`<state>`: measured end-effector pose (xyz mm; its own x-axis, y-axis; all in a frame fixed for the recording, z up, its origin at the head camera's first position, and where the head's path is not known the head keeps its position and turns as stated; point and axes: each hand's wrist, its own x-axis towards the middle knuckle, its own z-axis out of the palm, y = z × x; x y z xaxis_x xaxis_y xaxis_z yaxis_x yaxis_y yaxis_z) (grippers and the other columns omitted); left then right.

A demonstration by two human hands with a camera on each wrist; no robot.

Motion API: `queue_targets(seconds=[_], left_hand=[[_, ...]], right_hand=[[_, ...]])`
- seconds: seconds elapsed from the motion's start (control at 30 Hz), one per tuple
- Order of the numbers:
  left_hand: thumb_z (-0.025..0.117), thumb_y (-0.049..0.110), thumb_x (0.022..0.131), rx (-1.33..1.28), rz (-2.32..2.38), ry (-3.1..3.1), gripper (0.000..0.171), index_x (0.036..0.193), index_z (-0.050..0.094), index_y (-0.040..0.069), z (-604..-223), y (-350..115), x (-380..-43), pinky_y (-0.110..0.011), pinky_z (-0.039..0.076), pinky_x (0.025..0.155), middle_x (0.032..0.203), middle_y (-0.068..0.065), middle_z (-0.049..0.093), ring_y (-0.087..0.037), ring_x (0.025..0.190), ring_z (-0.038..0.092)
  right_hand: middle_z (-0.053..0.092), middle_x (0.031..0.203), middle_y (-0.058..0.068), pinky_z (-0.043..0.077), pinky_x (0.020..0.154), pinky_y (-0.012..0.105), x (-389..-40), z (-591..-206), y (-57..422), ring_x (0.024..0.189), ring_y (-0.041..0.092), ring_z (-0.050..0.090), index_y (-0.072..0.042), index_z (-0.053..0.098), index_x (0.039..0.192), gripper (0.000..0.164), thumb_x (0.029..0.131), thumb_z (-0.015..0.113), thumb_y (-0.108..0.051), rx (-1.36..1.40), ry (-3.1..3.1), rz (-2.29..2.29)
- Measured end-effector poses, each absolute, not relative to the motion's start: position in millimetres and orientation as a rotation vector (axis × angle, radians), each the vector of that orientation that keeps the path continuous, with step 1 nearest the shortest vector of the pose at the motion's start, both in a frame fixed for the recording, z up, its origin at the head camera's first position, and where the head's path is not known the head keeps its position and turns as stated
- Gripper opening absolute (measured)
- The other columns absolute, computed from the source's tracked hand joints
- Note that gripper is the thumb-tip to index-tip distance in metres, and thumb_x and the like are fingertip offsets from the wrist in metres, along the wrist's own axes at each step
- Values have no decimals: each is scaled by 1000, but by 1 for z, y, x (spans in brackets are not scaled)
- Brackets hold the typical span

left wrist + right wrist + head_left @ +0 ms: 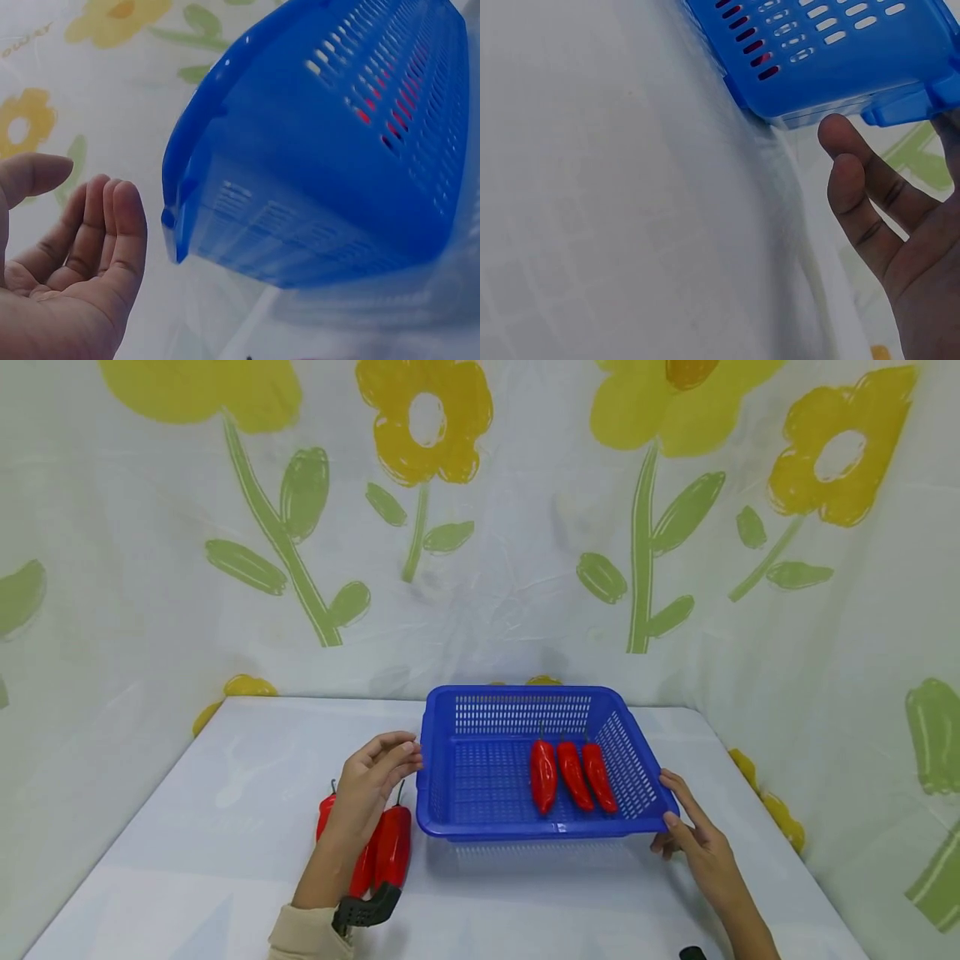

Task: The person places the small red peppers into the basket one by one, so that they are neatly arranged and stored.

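Observation:
A blue plastic basket [491, 828] with slotted walls holds three red chili peppers [543, 777] side by side in its right half. At its front right corner, my right hand [701, 852] grips the rim with thumb and index finger; the right wrist view shows two other fingers [855, 187] hanging below the rim. My left hand [375, 785] is beside the basket's left rim, fingers slightly bent. In the left wrist view, a gap separates those fingertips from the basket [300, 165], and nothing is in the palm.
More red chili peppers [393, 847] lie on the white table [225, 827], partly hidden behind my left forearm. A dark wrist strap [367, 908] is on the left wrist. A flower-printed cloth [510, 577] hangs behind the table and along its sides.

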<state>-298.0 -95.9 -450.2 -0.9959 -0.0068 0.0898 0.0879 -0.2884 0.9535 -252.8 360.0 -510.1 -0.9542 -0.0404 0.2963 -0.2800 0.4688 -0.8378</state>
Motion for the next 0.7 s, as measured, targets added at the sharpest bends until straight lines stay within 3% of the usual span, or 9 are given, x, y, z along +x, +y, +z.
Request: queue_targets(seconds=[0.27, 0.7], left_hand=[[68, 27, 97, -13, -2286, -1958, 43, 126, 58, -2, -456, -112, -292, -33, 54, 94, 110, -12, 68, -25, 101, 68], [68, 31, 97, 114, -2176, -1983, 44, 127, 59, 1, -464, -131, -285, -29, 54, 92, 111, -9, 68, -21, 100, 69]], right_hand=[[33, 157, -9, 56, 59, 30, -253, -511, 360, 71, 22, 66, -24, 33, 157, 50, 109, 44, -19, 263, -2502, 1460], [34, 156, -10, 56, 59, 30, -252, -509, 359, 72, 22, 66, -25, 32, 158, 51, 109, 44, -20, 248, -2512, 1461]])
